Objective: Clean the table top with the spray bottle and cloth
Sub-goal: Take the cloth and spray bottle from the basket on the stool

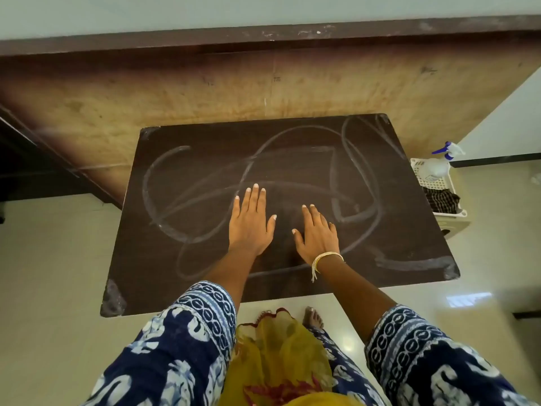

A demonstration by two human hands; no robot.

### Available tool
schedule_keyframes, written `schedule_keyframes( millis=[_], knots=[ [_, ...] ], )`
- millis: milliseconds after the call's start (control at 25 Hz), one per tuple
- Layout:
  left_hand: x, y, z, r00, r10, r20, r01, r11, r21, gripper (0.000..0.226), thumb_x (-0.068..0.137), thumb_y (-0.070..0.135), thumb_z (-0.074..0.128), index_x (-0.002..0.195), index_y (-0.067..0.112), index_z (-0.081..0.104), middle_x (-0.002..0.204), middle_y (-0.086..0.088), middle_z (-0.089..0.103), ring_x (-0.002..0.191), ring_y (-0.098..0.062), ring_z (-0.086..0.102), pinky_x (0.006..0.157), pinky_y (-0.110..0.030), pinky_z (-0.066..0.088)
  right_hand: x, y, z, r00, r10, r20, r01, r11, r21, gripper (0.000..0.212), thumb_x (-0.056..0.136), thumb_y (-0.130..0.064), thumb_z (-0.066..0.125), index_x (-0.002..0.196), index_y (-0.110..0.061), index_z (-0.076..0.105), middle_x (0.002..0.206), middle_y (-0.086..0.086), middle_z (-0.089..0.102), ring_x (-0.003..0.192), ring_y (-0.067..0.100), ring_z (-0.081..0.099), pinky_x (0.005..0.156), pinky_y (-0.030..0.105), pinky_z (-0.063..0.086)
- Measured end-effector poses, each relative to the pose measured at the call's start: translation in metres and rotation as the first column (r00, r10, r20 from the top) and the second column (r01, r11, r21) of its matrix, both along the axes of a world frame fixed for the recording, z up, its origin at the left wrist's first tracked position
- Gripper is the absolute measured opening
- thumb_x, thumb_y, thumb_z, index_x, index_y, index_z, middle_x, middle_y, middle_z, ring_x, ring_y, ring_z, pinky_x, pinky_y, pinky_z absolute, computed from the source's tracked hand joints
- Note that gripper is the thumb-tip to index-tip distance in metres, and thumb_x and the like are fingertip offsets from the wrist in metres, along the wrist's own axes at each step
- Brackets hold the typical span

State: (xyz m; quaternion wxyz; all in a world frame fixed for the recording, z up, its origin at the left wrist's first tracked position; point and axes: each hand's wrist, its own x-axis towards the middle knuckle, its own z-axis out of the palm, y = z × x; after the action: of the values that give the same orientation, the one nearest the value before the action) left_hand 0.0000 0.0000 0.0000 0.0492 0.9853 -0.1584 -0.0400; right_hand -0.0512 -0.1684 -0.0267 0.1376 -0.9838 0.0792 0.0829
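Observation:
A dark brown table top (181, 253) fills the middle of the head view, streaked with pale chalky loops and smears. My left hand (250, 222) lies flat on it near the centre, fingers straight. My right hand (317, 234) rests flat beside it, a thread band on the wrist. Neither hand holds anything. To the right of the table, a clear spray bottle (439, 164) with a blue trigger lies in a white plastic basket (452, 187). A dark checked cloth (442, 200) sits in the same basket, below the bottle.
A large wooden board (205, 92) leans behind the table against the wall. The basket rests on a pale stool at the table's right edge. Glossy cream floor tiles (52, 259) surround the table. My foot (313, 316) stands near the front edge.

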Motion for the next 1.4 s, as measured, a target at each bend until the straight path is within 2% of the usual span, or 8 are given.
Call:
schedule_keyframes(
  millis=[320,760,1000,1200,1400],
  knots=[
    [0.001,-0.048,0.007,1.000,-0.002,-0.015,0.002,0.999,0.034,0.068,0.101,0.048,0.023,0.156,0.011,0.005,0.164,-0.008,0.002,0.152,-0.023,-0.001,0.123,-0.048,0.004,0.002,-0.058,0.008,0.999,-0.013,-0.035,0.013,1.000,0.001,0.065,0.099,-0.046,0.040,0.154,-0.019,0.018,0.161,0.007,0.022,0.144,0.029,0.031,0.114,0.049,0.030],
    [-0.026,-0.245,0.012,0.997,-0.077,-0.017,0.077,0.997,-0.009,0.066,0.101,0.046,0.025,0.155,0.010,0.012,0.164,-0.009,0.007,0.152,-0.024,0.003,0.122,-0.048,0.006,-0.033,-0.252,0.033,0.999,-0.047,-0.013,0.047,0.999,0.012,0.063,0.099,-0.048,0.040,0.152,-0.019,0.022,0.160,0.006,0.025,0.144,0.028,0.031,0.113,0.049,0.033],
    [-0.027,-0.339,0.013,0.977,-0.205,-0.061,0.204,0.979,-0.024,0.065,0.101,0.045,0.028,0.154,0.010,0.015,0.163,-0.011,0.012,0.151,-0.025,0.009,0.121,-0.050,0.012,-0.043,-0.347,0.041,0.986,-0.168,-0.004,0.168,0.986,0.011,0.059,0.098,-0.047,0.043,0.148,-0.018,0.031,0.156,0.007,0.033,0.140,0.030,0.037,0.110,0.049,0.039],
    [-0.005,-0.397,0.001,0.940,-0.297,-0.166,0.295,0.955,-0.042,0.064,0.101,0.041,0.034,0.154,0.010,0.016,0.163,-0.010,0.013,0.151,-0.025,0.013,0.119,-0.051,0.020,-0.034,-0.399,0.028,0.959,-0.281,-0.038,0.283,0.957,0.062,0.055,0.097,-0.046,0.044,0.143,-0.016,0.038,0.147,0.006,0.043,0.129,0.029,0.049,0.101,0.044,0.048],
    [0.012,-0.440,-0.012,0.913,-0.321,-0.250,0.315,0.947,-0.066,0.063,0.101,0.041,0.034,0.154,0.011,0.015,0.163,-0.010,0.012,0.151,-0.025,0.011,0.120,-0.052,0.017,-0.031,-0.433,0.009,0.937,-0.340,-0.080,0.348,0.927,0.140,0.054,0.098,-0.042,0.044,0.144,-0.015,0.038,0.145,0.008,0.044,0.129,0.028,0.049,0.100,0.042,0.047]
  ],
)
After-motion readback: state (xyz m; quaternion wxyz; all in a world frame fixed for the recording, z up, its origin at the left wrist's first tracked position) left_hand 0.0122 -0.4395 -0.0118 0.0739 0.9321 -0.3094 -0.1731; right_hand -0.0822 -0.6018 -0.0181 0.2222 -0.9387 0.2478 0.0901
